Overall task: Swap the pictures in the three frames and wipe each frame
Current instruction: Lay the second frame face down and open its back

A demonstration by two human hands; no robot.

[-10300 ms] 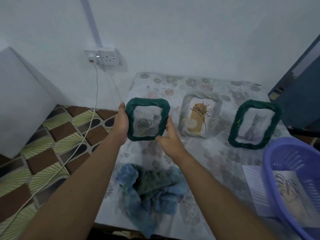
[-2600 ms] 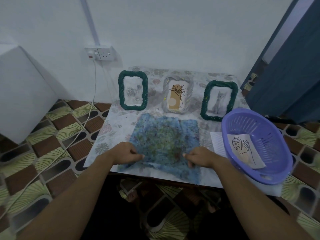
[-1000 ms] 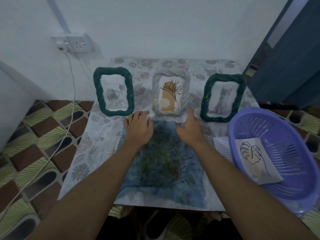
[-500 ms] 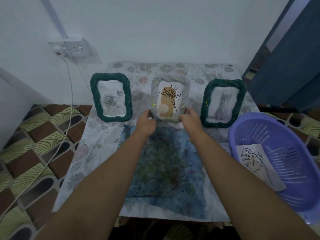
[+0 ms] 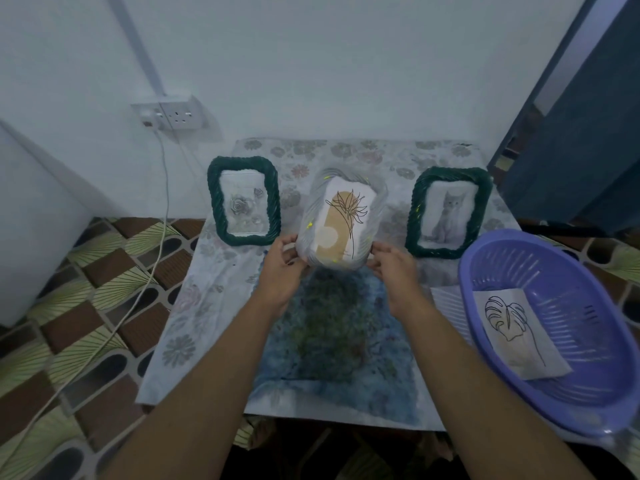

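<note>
On my feed I have two arms in view from the bottom edge, and both are bare: the left forearm (image 5: 221, 368) and the right forearm (image 5: 485, 368) show uncovered skin along the whole stretch in view, up to the wrist. The wide lens draws each one thick near the bottom edge and tapering toward the wrist. The left grip (image 5: 282, 271) and the right grip (image 5: 394, 271) are bare hands as well, knuckles and fingers plain. A fingertip (image 5: 290, 262) on the left grip carries a small dark mark; in this dim bluish light I cannot tell polish from shadow
</note>
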